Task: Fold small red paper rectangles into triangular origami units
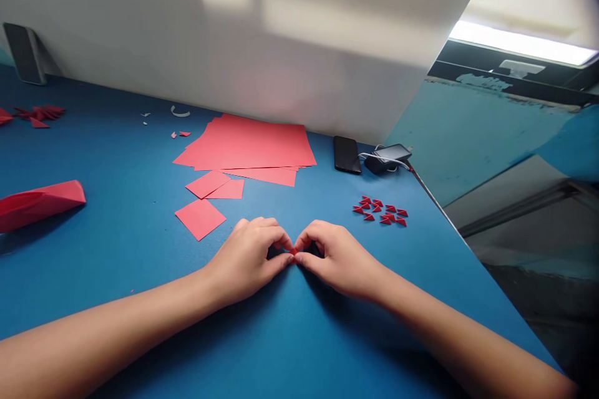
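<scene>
Between my fingertips, just above the blue table, is a small folded piece of red paper (294, 255), mostly hidden by the fingers. My left hand (255, 254) pinches its left side with thumb and forefinger. From the other side my right hand (339, 257) pinches it the same way, the two thumbs nearly touching. To the left of my left hand lies a red paper square (200, 219), with two overlapping squares (216, 185) behind it. Several small folded red triangles (380, 211) are grouped to the right, beyond my right hand.
A stack of red sheets (253, 143) lies at the back near a white board (299, 56). A black phone (347, 154) and a cabled device (388, 158) sit back right. At left are a folded red paper piece (44, 202), red scraps (44, 113) and a leaning phone (24, 53).
</scene>
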